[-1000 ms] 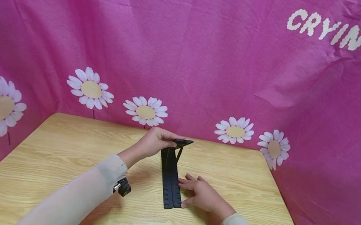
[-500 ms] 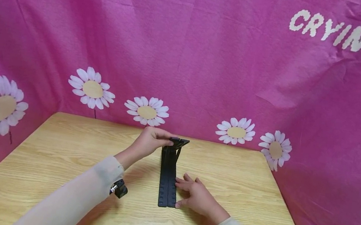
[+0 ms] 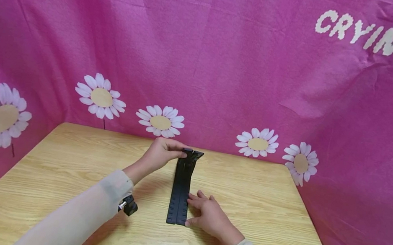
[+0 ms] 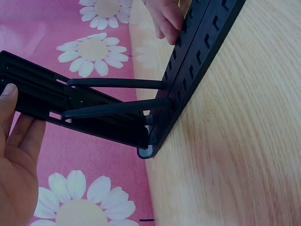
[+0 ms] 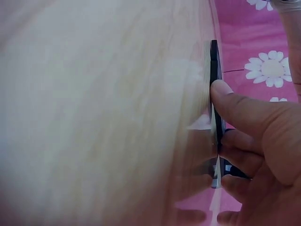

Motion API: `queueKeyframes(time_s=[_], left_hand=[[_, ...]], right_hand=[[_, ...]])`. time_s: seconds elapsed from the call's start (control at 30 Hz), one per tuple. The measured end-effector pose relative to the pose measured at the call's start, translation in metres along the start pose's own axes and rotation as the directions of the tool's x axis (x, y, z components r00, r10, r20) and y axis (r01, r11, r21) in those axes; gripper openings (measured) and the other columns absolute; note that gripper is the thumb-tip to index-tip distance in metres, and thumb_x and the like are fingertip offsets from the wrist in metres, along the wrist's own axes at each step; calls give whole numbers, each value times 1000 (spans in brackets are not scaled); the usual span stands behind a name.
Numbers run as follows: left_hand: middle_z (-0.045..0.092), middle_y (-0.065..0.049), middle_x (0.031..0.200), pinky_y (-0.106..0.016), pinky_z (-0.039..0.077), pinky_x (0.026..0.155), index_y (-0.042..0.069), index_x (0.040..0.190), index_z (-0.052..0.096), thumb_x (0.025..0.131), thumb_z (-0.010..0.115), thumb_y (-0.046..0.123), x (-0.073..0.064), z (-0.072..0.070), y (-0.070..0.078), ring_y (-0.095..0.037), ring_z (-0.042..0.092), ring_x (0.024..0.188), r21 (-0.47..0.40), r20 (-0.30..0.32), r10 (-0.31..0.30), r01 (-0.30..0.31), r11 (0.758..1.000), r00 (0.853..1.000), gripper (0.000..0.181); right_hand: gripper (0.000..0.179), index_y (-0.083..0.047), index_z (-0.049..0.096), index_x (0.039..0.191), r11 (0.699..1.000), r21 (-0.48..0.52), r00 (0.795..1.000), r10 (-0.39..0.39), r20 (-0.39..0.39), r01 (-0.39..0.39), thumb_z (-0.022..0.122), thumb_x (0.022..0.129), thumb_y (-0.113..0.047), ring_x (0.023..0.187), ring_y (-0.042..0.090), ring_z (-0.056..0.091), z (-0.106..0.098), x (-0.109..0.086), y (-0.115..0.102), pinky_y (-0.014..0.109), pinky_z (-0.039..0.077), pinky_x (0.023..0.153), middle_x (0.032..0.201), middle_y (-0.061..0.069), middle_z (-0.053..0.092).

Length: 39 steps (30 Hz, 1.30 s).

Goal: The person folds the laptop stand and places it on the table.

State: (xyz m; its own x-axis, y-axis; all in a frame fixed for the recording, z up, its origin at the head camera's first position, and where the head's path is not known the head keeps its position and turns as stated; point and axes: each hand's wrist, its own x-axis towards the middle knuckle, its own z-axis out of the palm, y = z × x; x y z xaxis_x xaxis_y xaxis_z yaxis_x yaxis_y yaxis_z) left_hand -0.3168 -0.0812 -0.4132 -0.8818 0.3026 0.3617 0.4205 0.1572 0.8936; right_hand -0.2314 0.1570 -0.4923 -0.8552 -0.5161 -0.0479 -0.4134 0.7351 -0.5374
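Note:
A black folding laptop stand (image 3: 178, 204) stands at the middle of the table, its long base lying flat and its upper panel (image 4: 33, 84) raised at the far end. Two thin struts (image 4: 117, 84) join the panel to the base, where rows of notches show in the left wrist view. My left hand (image 3: 159, 153) pinches the panel's raised edge between thumb and fingers. Along the right side of the base, near its front end, my right hand (image 3: 213, 216) rests with fingers spread, the thumb (image 5: 222, 89) touching the edge.
The wooden table (image 3: 101, 146) meets a pink cloth (image 3: 218, 79) with daisies and lettering at the back and sides. A black wrist camera mount (image 3: 128, 205) hangs below the left sleeve.
The front end of the base has swung left, and the stand now lies straighter toward me. My right hand has moved left along with it, and the left hand slightly left, still pinching the panel.

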Motion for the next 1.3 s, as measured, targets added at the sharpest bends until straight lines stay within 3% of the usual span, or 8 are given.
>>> queueKeyframes(time_s=[0.47,0.77,0.93,1.1,1.3], left_hand=[[78,-5,113,-32,60,91,11,119,77,91,77,6,-3,-1,-1,-16,73,105,21,9,-30,30,999,1000,29],[75,-3,121,-38,58,95,14,126,73,89,81,14,-10,-5,-9,-30,67,119,106,-29,-73,75,992,997,38],[71,-12,129,-45,55,101,10,130,70,89,81,14,-14,-4,-21,-33,65,123,142,-25,-95,98,985,995,42],[68,-12,134,-47,49,109,8,135,67,88,82,13,-19,1,-34,-33,62,127,197,-11,-118,118,973,993,49],[68,-11,133,-49,50,108,8,135,66,88,82,15,-22,3,-50,-32,64,124,277,-59,-168,177,944,984,50]], right_hand=[[59,-7,67,136,994,10,992,-105,69,105,84,84,-30,150,34,37,-18,7,13,65,15,123,151,7,56],[50,-7,69,133,991,106,995,-78,-68,85,83,87,-20,142,33,48,-30,20,21,51,37,118,149,11,57],[45,-7,70,130,988,142,989,-42,-142,62,82,88,-17,143,34,47,-36,27,24,53,35,120,148,12,58],[42,-7,72,128,984,167,977,-18,-212,54,82,88,-16,142,34,47,-39,36,27,54,34,120,147,12,58],[42,-6,72,126,987,158,963,3,-268,41,83,88,-18,142,33,48,-40,50,32,51,37,119,147,10,59]])
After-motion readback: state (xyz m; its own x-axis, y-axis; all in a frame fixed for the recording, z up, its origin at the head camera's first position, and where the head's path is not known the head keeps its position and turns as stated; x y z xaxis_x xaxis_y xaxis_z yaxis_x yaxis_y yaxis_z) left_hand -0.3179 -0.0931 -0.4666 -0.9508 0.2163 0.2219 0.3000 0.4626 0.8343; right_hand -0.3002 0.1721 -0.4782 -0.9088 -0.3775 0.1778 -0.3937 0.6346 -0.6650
